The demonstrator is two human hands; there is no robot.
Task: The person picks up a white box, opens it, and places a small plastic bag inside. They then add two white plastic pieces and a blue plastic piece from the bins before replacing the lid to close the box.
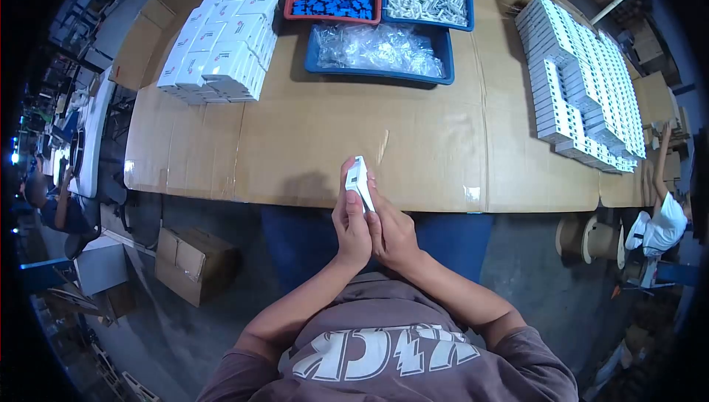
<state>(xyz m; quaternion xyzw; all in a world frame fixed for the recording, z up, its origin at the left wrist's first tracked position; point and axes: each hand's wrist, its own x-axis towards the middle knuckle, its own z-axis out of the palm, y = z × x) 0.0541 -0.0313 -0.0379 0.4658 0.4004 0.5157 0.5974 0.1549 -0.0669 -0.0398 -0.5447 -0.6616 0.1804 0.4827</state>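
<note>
Between my two hands, just past the table's front edge, a small white box [359, 180] stands on its narrow side, tilted a little. My left hand [352, 228] is closed around its left side, thumb on the near face. From the right, my right hand [394, 228] wraps the same box, its fingers along the right side. The two palms are close together at the near end. What lies under my fingers is hidden.
Cardboard covers the table [310, 136]. White boxes [221, 40] are stacked left, more box stacks [583, 84] right. Behind are a red tray [292, 16] of blue parts, a blue tray [470, 3] of white parts, and a blue tray [377, 75] of clear bags. People appear at both sides.
</note>
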